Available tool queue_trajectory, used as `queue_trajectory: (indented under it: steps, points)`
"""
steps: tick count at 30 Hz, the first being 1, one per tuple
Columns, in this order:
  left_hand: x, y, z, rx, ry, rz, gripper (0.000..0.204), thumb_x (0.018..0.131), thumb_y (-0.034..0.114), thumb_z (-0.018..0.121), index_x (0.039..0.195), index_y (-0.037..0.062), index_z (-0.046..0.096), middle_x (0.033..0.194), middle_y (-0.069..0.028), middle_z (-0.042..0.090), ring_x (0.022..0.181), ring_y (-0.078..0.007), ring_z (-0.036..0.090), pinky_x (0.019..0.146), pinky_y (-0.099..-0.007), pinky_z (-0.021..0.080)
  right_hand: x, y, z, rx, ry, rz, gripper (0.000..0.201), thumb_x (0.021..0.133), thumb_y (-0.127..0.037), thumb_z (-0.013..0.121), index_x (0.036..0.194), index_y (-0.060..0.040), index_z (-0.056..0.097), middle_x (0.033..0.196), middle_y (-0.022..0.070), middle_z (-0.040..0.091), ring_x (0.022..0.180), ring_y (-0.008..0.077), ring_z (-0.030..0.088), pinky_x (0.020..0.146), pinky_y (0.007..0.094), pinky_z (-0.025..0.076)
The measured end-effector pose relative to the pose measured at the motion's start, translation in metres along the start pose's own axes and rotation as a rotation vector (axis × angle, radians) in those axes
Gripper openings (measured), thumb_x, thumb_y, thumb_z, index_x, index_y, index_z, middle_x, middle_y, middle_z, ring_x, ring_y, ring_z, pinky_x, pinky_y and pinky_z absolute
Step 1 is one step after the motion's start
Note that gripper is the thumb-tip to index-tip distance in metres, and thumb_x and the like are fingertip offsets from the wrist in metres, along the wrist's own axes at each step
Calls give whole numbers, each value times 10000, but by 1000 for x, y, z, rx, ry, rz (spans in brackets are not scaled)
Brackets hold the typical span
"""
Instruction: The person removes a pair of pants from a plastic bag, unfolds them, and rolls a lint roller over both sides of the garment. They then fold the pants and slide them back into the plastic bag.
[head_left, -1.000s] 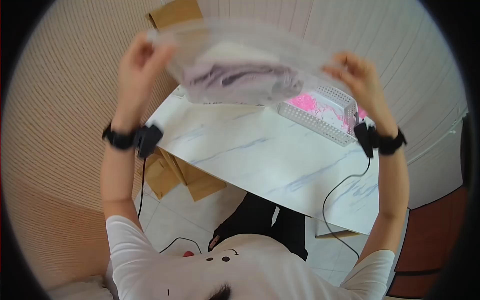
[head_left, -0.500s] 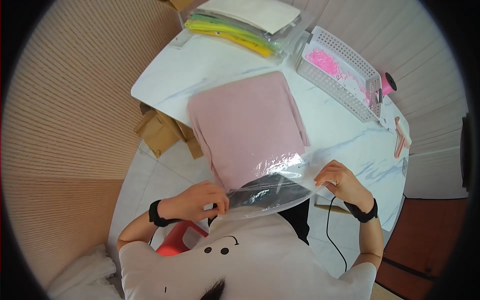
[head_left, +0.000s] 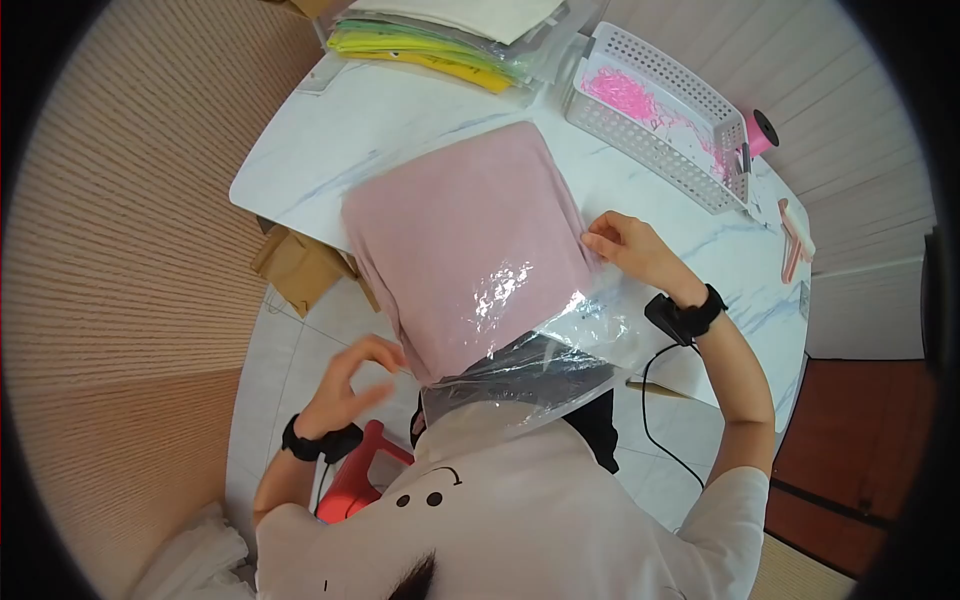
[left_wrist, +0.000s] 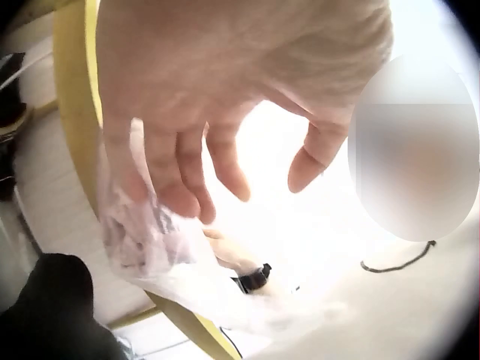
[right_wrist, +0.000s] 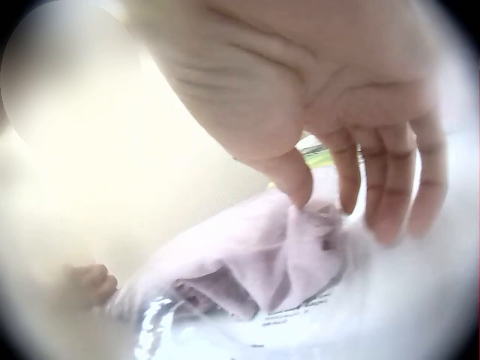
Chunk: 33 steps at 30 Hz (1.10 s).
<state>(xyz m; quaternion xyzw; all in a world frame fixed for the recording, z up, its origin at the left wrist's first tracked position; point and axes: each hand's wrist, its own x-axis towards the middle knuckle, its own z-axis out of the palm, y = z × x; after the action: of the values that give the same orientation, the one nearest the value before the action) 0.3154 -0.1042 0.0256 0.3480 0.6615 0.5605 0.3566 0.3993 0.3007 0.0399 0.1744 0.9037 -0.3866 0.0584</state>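
Note:
A folded pink cloth lies flat inside a clear plastic bag, whose loose end reaches over the table edge toward the shirt. My right hand is at the bag's right side, thumb and fingers bent at the cloth's edge. In the right wrist view, the thumb and index fingertip stand on either side of a raised fold of pink cloth. My left hand is beside the bag's near left corner, fingers spread and slightly bent. Thumb and fingers are apart in the left wrist view, with the bag behind them.
A stack of bagged, folded pieces lies at the table's back. A white perforated basket holds pink shreds, beside a pink spool. A pink-and-white tool lies at right. A red stool stands at lower left.
The bag with the pink cloth came down from the raised hands onto the table. Both hands then left its near end: the right moved up along the side, the left moved outward to the left.

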Motion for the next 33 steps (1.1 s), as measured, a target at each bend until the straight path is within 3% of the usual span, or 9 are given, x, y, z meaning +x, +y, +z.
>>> queue_trajectory:
  steps: [2,7,13,16,19,22,27,30,33]
  points:
    - [-7,-37,4,-46,377,-255,231,887,179,624,1051,42,534,1065,-80,601,988,-164,558,865,-341,438,0,-1,-2,134,-95,73,343,881,-319,643,924,20,611,760,78,623,683,152,589,648,276,470]
    - [17,-48,51,-586,431,-380,603,893,297,642,1340,-26,398,1242,-115,547,1123,-208,524,984,-332,388,7,11,6,298,-145,79,280,878,-281,660,877,-5,615,692,8,586,642,94,538,608,244,443]
    - [50,-18,52,-514,587,-140,520,866,327,675,1217,-23,517,1180,-92,595,1050,-154,569,877,-283,455,10,9,-15,591,11,37,191,901,-207,634,867,-20,614,767,-22,587,684,74,525,618,222,431]
    - [66,-28,36,-329,322,-335,449,864,292,682,1161,-10,534,1111,-83,611,914,-105,584,735,-253,479,26,20,-20,392,183,77,189,919,-200,607,906,-12,613,808,-12,590,731,72,517,690,235,440]
    - [67,-3,36,181,395,-453,338,843,213,700,1071,6,562,960,-72,605,722,-100,550,624,-242,449,16,34,-28,150,298,-44,191,932,-181,582,931,9,603,798,19,601,753,68,530,668,246,447]
    - [63,1,45,534,873,108,301,785,164,749,994,23,585,878,-71,571,628,-133,502,590,-248,430,-27,33,-37,-197,593,-259,204,910,-179,595,876,22,608,706,83,606,635,120,567,599,253,452]
    - [59,32,98,490,152,529,536,653,226,826,1091,58,566,941,-78,580,736,-190,553,612,-291,422,-133,-18,-26,41,190,475,301,934,-224,537,782,23,620,573,70,577,474,120,536,468,269,434]
    - [77,29,127,651,-34,536,477,679,186,768,1100,45,594,875,-90,562,708,-217,531,638,-269,376,-170,-4,10,309,-128,509,248,952,-189,481,915,-4,643,596,19,584,464,70,518,421,222,412]
    - [78,19,139,826,-80,582,478,654,138,748,1105,56,611,842,-60,550,721,-198,532,652,-254,352,-176,-19,47,600,-56,436,178,946,-116,519,1056,-19,619,678,19,591,489,55,520,424,202,398]
